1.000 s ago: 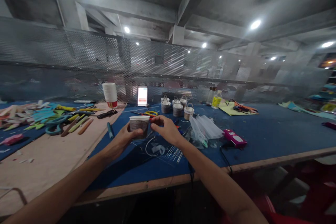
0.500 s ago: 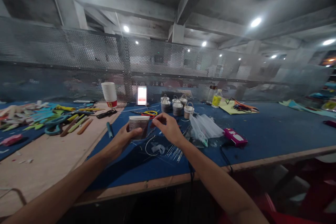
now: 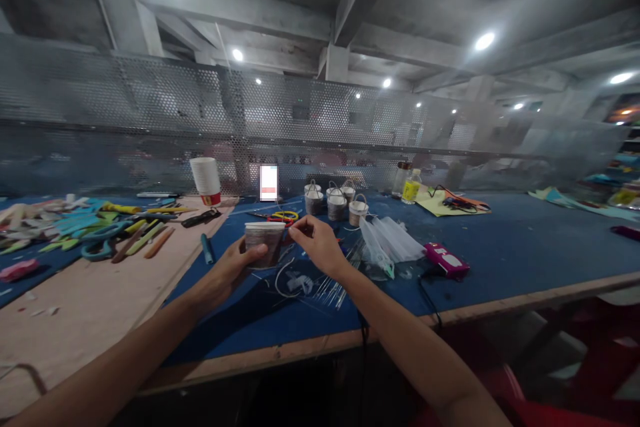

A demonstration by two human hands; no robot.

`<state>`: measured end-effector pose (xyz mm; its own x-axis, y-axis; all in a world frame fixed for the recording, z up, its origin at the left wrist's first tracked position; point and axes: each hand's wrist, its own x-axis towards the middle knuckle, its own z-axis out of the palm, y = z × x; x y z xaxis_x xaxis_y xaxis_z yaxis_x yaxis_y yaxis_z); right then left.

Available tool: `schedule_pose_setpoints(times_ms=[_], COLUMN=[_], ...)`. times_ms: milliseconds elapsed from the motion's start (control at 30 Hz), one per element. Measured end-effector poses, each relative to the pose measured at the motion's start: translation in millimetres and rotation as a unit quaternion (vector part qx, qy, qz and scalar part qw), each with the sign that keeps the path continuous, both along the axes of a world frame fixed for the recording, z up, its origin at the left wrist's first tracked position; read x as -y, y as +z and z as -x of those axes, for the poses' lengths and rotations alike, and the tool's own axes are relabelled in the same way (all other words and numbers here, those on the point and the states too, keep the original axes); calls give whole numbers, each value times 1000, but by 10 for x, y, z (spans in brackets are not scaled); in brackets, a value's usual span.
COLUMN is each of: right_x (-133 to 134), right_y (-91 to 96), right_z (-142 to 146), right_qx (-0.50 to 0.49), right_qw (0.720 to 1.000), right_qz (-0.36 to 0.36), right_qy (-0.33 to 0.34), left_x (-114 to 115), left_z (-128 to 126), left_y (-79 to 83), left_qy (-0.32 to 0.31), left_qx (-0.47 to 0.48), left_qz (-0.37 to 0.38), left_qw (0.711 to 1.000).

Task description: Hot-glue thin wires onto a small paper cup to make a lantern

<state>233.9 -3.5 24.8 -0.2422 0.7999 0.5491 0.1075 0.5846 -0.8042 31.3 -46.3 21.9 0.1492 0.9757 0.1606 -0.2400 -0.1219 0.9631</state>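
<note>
My left hand point(image 3: 234, 268) grips a paper cup point(image 3: 264, 239) with a white rim and a brownish-grey wrapped outside, thumb across its front. The cup is upright above the blue table mat. At its right side, close to the rim, the fingertips of my right hand point(image 3: 320, 245) are pinched together; whatever they hold is too small to make out. Behind the cup lie scissors point(image 3: 283, 217) with yellow and red handles. Several small wrapped cups with handles, like little buckets point(image 3: 337, 205), stand farther back. Below my right hand are a white cord point(image 3: 281, 285) and clear thin sticks point(image 3: 340, 287).
A stack of white paper cups point(image 3: 205, 177) stands back left, near a lit phone screen point(image 3: 269, 183). Clay tools point(image 3: 143, 237) and blue scissors point(image 3: 97, 250) lie left. To the right are plastic bags point(image 3: 393, 240), a magenta device point(image 3: 447, 260) and a yellow bottle point(image 3: 411, 188).
The view has shifted very slightly. Both hands and the cup keep nearly the same pose, with the right fingertips still beside the rim.
</note>
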Motion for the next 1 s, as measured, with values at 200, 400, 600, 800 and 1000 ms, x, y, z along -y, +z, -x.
schedule_pose_setpoints(times_ms=[200, 400, 600, 800, 1000], right_x=[-6, -12, -22, -26, -63], right_y=[6, 4, 8, 24, -3], right_z=[3, 7, 11, 13, 9], right_qx=[6, 7, 4, 1, -16], right_qw=[1000, 1000, 1000, 1000, 999], right_qz=[5, 9, 14, 30, 46], right_qy=[-5, -5, -3, 6, 21], left_x=[29, 1, 35, 81, 55], left_z=[-10, 28, 0, 9, 81], left_y=[20, -31, 10, 60, 0], left_qy=[-16, -45, -56, -60, -94], left_qx=[7, 15, 24, 23, 37], left_qz=[10, 17, 24, 43, 56], left_qw=[1000, 999, 998, 997, 993])
